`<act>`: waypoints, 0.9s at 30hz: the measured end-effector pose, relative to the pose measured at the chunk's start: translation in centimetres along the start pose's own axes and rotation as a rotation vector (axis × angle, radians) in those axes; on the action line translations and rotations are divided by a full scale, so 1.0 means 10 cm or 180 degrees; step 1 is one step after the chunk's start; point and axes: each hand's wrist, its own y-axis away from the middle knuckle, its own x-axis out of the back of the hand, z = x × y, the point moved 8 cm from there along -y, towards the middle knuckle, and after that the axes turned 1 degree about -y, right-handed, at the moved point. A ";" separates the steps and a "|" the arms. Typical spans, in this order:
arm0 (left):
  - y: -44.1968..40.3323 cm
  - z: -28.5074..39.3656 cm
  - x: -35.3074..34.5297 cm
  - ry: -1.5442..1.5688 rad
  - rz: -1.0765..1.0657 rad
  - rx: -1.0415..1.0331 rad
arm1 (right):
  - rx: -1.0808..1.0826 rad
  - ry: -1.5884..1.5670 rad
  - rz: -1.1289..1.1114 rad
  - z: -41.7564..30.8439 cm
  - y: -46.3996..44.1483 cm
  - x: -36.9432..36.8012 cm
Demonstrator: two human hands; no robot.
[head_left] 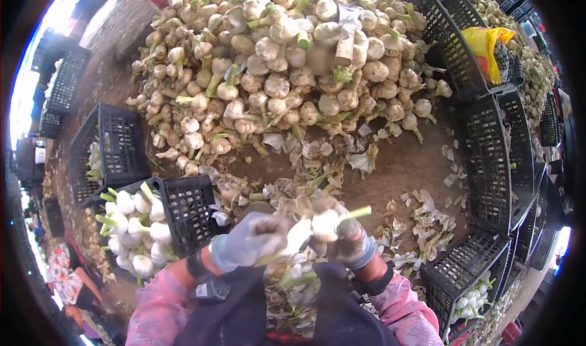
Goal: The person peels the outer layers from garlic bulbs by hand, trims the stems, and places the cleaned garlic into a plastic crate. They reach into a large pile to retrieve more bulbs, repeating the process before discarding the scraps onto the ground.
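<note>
Big heap of garlic (pixel 278 85) ahead; knock at its foot could send bulbs rolling. Crate (pixel 190 202) at left piled with white bulbs (pixel 137 227); bump might spill top ones. Wooden-handled blade (pixel 345 47) rests on heap, could slide if bulbs shift. Right hand (pixel 352 239) grasps stemmed bulb (pixel 326 226), between both hands; slack gloved fingers could drop it. Left hand (pixel 259 239) curled beside pale skin (pixel 299 233); blurred, cannot tell if gripping; hard tug may tear it.

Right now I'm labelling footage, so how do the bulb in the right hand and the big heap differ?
The bulb looks smooth and white; the heap looks browner and soil-marked. The bulb is raised at the right hand; the heap lies on the ground. Both show green stems.
</note>
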 end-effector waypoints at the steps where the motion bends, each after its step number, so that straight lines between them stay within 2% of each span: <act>1: 0.02 0.22 -0.20 -0.0441 -0.0454 -0.0424 | 0.0158 -0.0300 0.0208 -0.02 -0.06 0.18; 2: 0.04 0.42 -0.41 -0.0791 -0.1000 -0.0957 | 0.0314 -0.0602 0.0417 -0.01 -0.13 0.40; 4: 0.07 0.60 -0.60 -0.2217 -0.1484 -0.1151 | 0.0630 -0.0117 0.0213 -0.11 -0.16 0.33; 5: 0.06 0.61 -0.51 -0.3574 -0.1153 -0.1622 | 0.0456 0.0254 0.0329 -0.08 -0.07 0.30; 6: 0.00 0.63 -0.42 -0.4539 -0.0462 -0.1501 | 0.0281 0.0629 0.0442 -0.07 -0.04 0.18; 8: -0.10 0.74 -0.29 -0.4952 0.0533 -0.1709 | 0.0022 0.0445 0.0181 0.06 -0.04 0.06; 11: -0.12 0.87 -0.26 -0.4340 0.1609 -0.1779 | 0.0123 0.0714 0.0008 0.05 -0.11 -0.18; 15: -0.19 0.79 -0.33 -0.4067 0.0955 -0.1608 | 0.0228 0.1391 -0.0045 0.06 -0.14 -0.20; 18: -0.20 0.77 -0.33 -0.4405 0.0794 -0.2046 | 0.0395 0.1770 0.0079 0.04 -0.13 -0.16; 22: -0.14 0.73 -0.43 -0.4792 0.0746 -0.2196 | 0.0594 0.1677 0.0367 0.00 -0.11 -0.16; 23: -0.15 0.72 -0.44 -0.5044 0.0857 -0.2102 | 0.0597 0.1500 0.0431 -0.04 -0.12 -0.21; 26: -0.25 0.29 -0.25 -0.5089 0.0363 -0.1473 | 0.0977 0.1015 0.0552 -0.22 -0.17 -0.16; 27: -0.29 0.17 -0.18 -0.5323 0.0207 -0.0811 | 0.0958 0.1022 0.0538 -0.25 -0.18 -0.13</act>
